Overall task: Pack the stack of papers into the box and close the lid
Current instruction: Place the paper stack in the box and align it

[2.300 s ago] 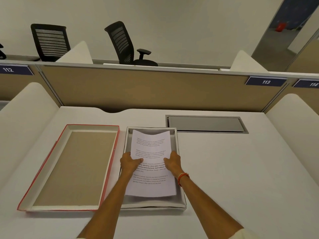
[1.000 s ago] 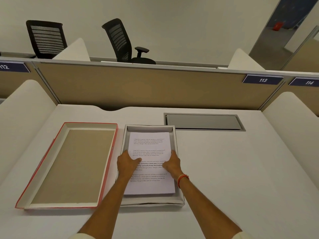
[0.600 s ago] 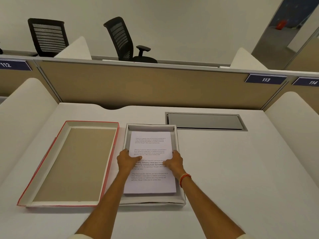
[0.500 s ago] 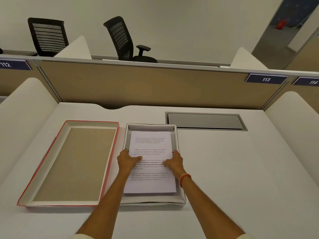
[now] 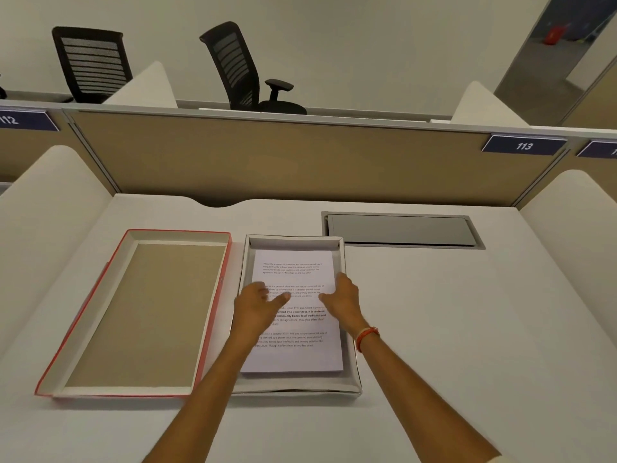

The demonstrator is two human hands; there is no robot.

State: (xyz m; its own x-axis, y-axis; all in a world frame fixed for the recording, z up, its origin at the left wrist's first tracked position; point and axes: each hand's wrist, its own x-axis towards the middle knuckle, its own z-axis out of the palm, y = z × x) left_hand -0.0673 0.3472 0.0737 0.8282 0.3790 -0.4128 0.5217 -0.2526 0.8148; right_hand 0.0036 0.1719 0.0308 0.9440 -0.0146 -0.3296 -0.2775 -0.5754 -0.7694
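A shallow white box (image 5: 351,349) sits in the middle of the desk. A stack of printed white papers (image 5: 295,354) lies flat inside it. To its left, the red-edged lid (image 5: 182,236) lies upside down, showing its brown inside. My left hand (image 5: 255,307) is over the stack's left edge, slightly blurred, with the thumb stretched across the top sheet. My right hand (image 5: 344,302), which has an orange band on the wrist, is at the stack's right edge, with the thumb on the paper and the fingers beside the box wall. Neither hand lifts the stack.
A grey metal cable hatch (image 5: 400,230) is set into the desk behind and to the right of the box. A tan partition (image 5: 300,162) closes the far side, and white dividers flank the desk. Two black office chairs stand beyond the partition.
The curved stack has been lowered until it lies flat in the box. Both hands have slid a little farther up along its sides, and the left thumb now reaches further across the sheet.
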